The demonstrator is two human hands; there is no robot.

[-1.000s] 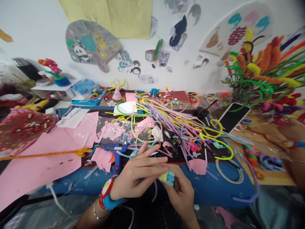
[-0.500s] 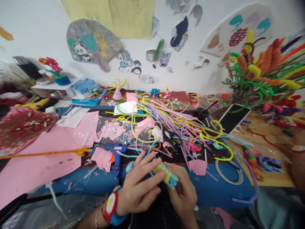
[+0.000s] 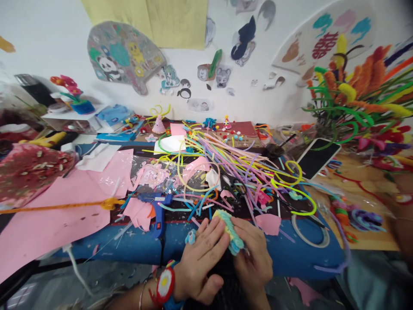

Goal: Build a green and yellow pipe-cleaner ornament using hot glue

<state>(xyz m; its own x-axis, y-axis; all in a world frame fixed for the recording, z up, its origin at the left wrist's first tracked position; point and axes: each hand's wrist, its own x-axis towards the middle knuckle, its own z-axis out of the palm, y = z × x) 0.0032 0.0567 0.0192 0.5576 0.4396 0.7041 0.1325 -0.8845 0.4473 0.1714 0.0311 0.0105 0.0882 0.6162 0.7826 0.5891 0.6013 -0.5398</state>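
A fuzzy light-blue and yellow pipe-cleaner piece [image 3: 232, 234] is held just off the table's front edge. My right hand [image 3: 253, 254] is closed around its right side, fingers behind and thumb below. My left hand [image 3: 204, 258] lies against its left side with fingers stretched out flat and thumb apart. A small blue figure [image 3: 190, 237] sits by the left fingers; whether it is worn as a ring I cannot tell. On the left wrist is a red band with a white and yellow flower-like disc [image 3: 165, 282]. Beyond the hands lie loose pipe cleaners [image 3: 232, 159] in many colours.
Left of the hands stands a blue glue gun [image 3: 158, 215]. Pink sheets [image 3: 80, 202] cover the table's left part. A phone [image 3: 318, 158] leans at the right, near a bunch of pipe-cleaner flowers [image 3: 364, 90]. A clear ring-shaped roll [image 3: 311, 232] lies at the right front edge.
The blue and yellow piece has turned and shows more of its blue side. My left hand has slid slightly right and down, its fingers closer together. The right hand has shifted slightly right.
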